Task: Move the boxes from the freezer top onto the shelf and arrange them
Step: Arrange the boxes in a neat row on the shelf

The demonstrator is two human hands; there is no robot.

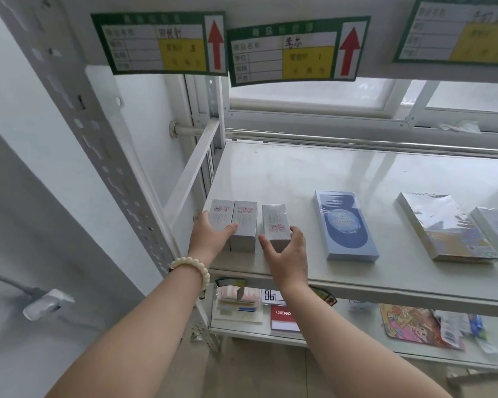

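Left of the flat blue box [346,225], on the white shelf [299,173]: three small grey-white boxes with red patterns, all lying flat near the front edge. Farthest from the blue box, a pair of small boxes [243,215], side by side and touching. Between that pair and the blue box, the third small box [274,221], a narrow gap on either side.

Left hand [210,235], cream bead bracelet [191,268] at the wrist, spans the pair's near end, fingers down the outer side, thumb laid on top of the inner box. Right hand [285,254], spread wide, cups the third small box's near end, fingers curled over the corner on the blue-box side, thumb at the opposite edge.

Farther left again, close beside the pair, a perforated white upright [104,133]. Right of the blue box and well apart, two shrink-wrapped packs [443,228], the farther one cut off by the frame. Above, three green-framed shelf labels [298,51], two showing red arrows. Below, on the lower shelf [250,336], one red booklet [283,317], one cartoon-printed pack [411,326] and a stack of papers [237,307].
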